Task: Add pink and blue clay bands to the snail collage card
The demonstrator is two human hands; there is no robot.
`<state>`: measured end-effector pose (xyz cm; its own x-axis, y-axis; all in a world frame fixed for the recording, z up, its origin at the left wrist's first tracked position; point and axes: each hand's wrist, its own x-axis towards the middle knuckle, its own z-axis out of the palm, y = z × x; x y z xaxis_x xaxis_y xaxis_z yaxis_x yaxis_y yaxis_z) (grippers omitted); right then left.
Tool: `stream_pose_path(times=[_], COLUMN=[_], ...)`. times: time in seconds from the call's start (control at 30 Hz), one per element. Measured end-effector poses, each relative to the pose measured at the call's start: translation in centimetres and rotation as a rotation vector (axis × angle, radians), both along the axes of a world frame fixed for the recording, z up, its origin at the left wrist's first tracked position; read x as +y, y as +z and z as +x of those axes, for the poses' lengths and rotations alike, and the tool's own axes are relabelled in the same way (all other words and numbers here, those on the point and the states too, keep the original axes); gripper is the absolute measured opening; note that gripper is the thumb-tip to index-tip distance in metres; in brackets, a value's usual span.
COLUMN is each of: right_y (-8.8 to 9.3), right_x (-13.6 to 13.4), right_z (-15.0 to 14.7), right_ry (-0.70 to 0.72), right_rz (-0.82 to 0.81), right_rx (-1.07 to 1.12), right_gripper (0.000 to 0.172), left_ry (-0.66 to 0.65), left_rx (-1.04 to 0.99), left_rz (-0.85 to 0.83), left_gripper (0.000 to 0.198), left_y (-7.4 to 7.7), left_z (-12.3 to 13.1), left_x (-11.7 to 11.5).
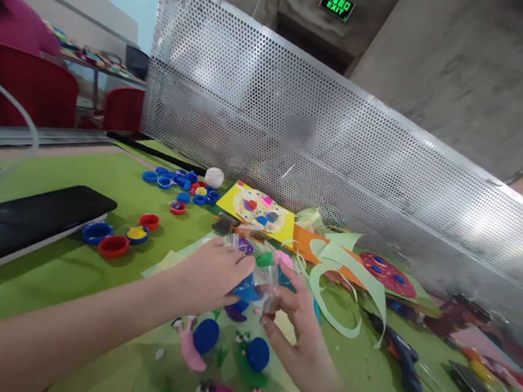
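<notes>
My left hand is closed over a clear plastic bag of coloured clay pieces, with blue, green, pink and purple lumps showing inside. My right hand pinches the bag's lower right part between thumb and fingers. Both hands hover just above a sheet with clay snails: a pink snail with a blue shell and a green snail with a blue shell.
Several blue and red bottle caps and a black tablet lie on the green mat at left. A yellow card, green paper cut-outs, a pink disc and a glue gun lie right. A perforated metal screen stands behind.
</notes>
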<state>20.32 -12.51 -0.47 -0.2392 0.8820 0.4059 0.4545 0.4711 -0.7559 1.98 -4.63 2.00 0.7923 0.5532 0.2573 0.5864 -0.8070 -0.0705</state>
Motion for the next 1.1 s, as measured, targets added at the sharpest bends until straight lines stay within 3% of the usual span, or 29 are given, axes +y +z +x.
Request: stream_pose_path(times=[0.17,0.4,0.63,0.77,0.9,1.1], right_y=[-0.6,-1.3,-0.8,-0.4,0.4,0.9], right_x=[0.0,-0.1,-0.1,0.7,1.8,2.8], right_z=[-0.4,-1.2,-1.3,-0.3,1.5,2.9], right_ry=[-0.026,-0.146,-0.013,0.085,-0.003,-0.201], right_rz=[-0.113,-0.11,-0.282,-0.312,-0.228,-0.038], right_rx=[0.193,0.317,0.413,0.507,0.569,0.351], right_gripper=[0.06,0.057,0.068,0.055,0.039,0.034], left_ry=[-0.003,0.034,-0.037,-0.067,-0.039,0.027], left_rx=[0.028,0.042,0.011,0.032,0.059,0.034], left_rz=[-0.009,0.008,0.024,0.048,0.082,0.024], left_gripper=[0.032,0.032,0.024,0.021,0.032,0.042], left_y=[0.1,0.1,-0.6,-0.7,-0.5,-0.4], left_z=[0.2,0.2,0.6,0.4,0.0,-0.2], left_x=[-0.5,-0.5,-0.9,-0.6,0.1,0.9])
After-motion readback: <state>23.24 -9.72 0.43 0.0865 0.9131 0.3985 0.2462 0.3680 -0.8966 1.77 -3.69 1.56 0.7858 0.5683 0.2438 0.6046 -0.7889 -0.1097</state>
